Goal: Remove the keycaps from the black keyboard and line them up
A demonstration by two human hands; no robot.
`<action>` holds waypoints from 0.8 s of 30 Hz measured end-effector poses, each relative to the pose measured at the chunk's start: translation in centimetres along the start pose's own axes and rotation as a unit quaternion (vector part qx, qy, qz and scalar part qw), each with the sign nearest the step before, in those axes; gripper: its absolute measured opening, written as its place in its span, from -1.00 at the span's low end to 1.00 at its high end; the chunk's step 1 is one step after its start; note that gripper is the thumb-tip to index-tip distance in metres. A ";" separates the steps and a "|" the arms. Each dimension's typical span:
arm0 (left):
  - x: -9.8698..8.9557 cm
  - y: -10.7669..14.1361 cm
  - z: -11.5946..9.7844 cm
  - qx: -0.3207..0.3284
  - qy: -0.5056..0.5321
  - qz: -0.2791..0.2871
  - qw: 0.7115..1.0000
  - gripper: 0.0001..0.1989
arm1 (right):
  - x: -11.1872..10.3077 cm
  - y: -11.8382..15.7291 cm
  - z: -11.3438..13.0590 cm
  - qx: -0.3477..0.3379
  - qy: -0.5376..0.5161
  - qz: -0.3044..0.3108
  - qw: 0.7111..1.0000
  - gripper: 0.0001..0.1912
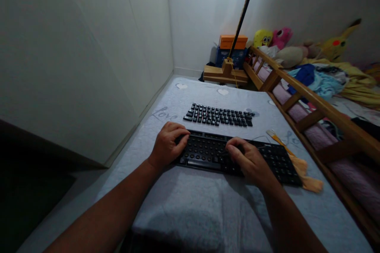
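Note:
A black keyboard (pixel 204 147) lies across the cloth-covered surface, most of its left and middle keys off, with the space bar and the right-side keys in place. Its left end is gripped by my left hand (pixel 170 142), fingers bent over the edge. My right hand (pixel 247 160) is above the middle of the keyboard, thumb and forefinger pinched on a thin dark tool (pixel 223 153); its kind is unclear, and my fingers hide part of it. Behind the keyboard, loose black keycaps (pixel 219 114) are laid out in rows.
A brush (pixel 276 137) with a yellow handle and an orange cloth (pixel 311 184) lie by the keyboard's right end. A wooden bed rail (pixel 308 104) runs along the right. At the back stands a wooden lamp base (pixel 227 72); a white cabinet (pixel 89 55) is on the left.

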State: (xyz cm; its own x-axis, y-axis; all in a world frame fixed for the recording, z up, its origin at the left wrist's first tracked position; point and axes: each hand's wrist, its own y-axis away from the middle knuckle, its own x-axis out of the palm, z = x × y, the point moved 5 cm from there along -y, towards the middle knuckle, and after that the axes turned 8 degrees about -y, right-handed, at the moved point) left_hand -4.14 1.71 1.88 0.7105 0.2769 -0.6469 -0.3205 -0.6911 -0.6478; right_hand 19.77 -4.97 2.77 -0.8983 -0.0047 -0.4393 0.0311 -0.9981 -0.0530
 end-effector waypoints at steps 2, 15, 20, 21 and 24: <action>0.0 0.0 -0.1 0.001 -0.005 -0.003 1.000 -0.89 | 0.7 0.4 -0.1 -0.016 0.007 0.020 1.000 -0.78; 3.5 -1.9 -5.0 0.017 -0.056 0.191 0.980 -0.87 | 2.5 0.9 -0.8 -0.034 0.069 0.031 0.997 -0.91; 5.3 -1.5 -4.4 0.003 -0.103 0.221 0.970 -0.85 | 2.9 0.9 -0.7 -0.067 0.085 0.031 0.994 -0.92; 5.5 -1.3 -4.2 0.001 -0.113 0.220 0.969 -0.84 | 2.9 0.9 -0.7 -0.073 0.089 0.031 0.993 -0.92; 5.8 -0.9 -3.7 -0.004 -0.136 0.212 0.968 -0.81 | 3.0 0.9 -0.7 -0.084 0.099 0.032 0.991 -0.92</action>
State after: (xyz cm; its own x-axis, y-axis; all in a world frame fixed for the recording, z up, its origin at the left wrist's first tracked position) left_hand 2.57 1.46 0.18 0.3256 0.1325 -0.9362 -0.5416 -0.7855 -0.2995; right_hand 17.40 -5.89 0.83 -0.7892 -0.0387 -0.6129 0.1721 -0.9719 -0.1603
